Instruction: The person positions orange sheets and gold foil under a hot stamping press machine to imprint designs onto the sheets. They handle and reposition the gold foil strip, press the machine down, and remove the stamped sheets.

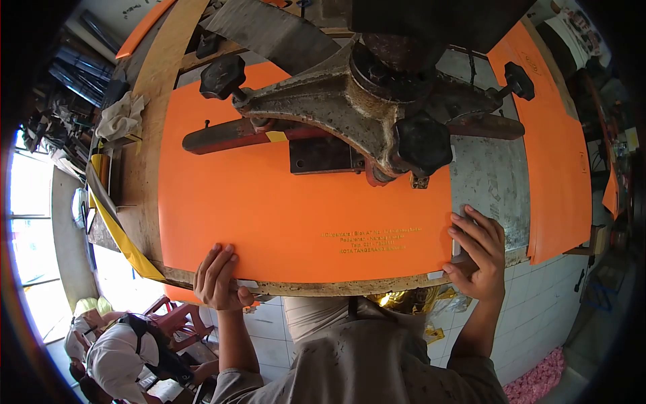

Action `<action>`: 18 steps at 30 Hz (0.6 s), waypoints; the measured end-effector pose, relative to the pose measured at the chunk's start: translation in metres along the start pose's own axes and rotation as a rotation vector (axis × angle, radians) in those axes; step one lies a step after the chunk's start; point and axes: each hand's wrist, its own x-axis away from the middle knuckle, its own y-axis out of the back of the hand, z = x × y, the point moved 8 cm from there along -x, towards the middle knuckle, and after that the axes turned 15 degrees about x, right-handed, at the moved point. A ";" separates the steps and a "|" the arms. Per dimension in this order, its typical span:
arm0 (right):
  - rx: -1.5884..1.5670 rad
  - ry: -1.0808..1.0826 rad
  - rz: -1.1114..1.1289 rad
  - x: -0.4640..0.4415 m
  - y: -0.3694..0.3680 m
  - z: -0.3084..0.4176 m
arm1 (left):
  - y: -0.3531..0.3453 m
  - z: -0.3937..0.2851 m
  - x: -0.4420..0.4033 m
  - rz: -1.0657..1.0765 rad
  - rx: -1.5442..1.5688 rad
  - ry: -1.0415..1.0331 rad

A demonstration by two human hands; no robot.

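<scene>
A large orange sheet (269, 209) lies on the press table under the head of a press, with several lines of gold lettering (370, 240) near its front edge. At the sheet's front left corner, the fingers of my left hand (219, 277) lie on the orange surface, close together, with the thumb apart beside a small pale tab (247, 283). My right hand (479, 254) touches the sheet's right edge, its fingers spread over the grey metal plate (494, 178) and its thumb near another pale tab (435, 275).
The cast-metal press head (323, 101), with black star knobs (422, 147), hangs low over the sheet. More orange sheets (555, 161) lie at the right. A crumpled cloth (121, 116) sits at the left. A person (124, 353) bends over at lower left.
</scene>
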 end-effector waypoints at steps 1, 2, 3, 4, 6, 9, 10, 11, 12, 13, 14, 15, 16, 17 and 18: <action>-0.001 0.000 -0.001 0.000 0.000 0.000 | 0.000 0.000 0.000 0.002 0.001 -0.001; -0.001 0.000 -0.002 0.000 0.000 0.000 | 0.000 0.000 0.000 0.002 0.002 -0.002; -0.003 -0.002 -0.001 0.000 0.000 0.000 | 0.000 0.001 0.000 0.002 0.003 -0.004; -0.004 -0.003 -0.001 0.000 0.000 0.000 | 0.000 0.001 0.000 0.004 0.003 0.001; -0.003 -0.001 -0.004 -0.001 0.000 0.000 | 0.000 0.001 0.000 0.008 0.002 0.011; -0.002 0.001 -0.008 -0.001 0.001 0.001 | 0.002 0.000 -0.003 -0.035 0.001 0.015; -0.003 -0.001 -0.009 -0.001 0.001 0.001 | 0.002 -0.001 -0.004 -0.035 0.016 0.011; -0.004 -0.004 -0.010 -0.001 0.002 0.002 | 0.002 -0.001 -0.005 -0.034 0.031 0.007; -0.027 0.001 -0.037 0.000 0.003 0.001 | 0.003 -0.003 -0.007 -0.035 0.047 0.003; -0.051 0.008 -0.062 0.003 0.003 -0.001 | 0.006 -0.005 -0.011 -0.079 0.071 0.003; -0.073 0.014 -0.090 0.005 0.004 -0.002 | 0.010 -0.009 -0.018 -0.125 0.095 0.001; -0.050 0.021 -0.181 0.007 0.010 -0.001 | 0.014 -0.016 -0.023 -0.174 0.120 -0.004; -0.096 -0.014 -0.238 0.013 0.014 0.001 | 0.018 -0.024 -0.021 -0.202 0.257 0.050; -0.142 -0.049 -0.296 0.021 0.018 0.005 | 0.022 -0.037 -0.017 -0.229 0.393 0.104; -0.188 -0.084 -0.354 0.028 0.022 0.012 | 0.023 -0.050 -0.017 -0.255 0.530 0.156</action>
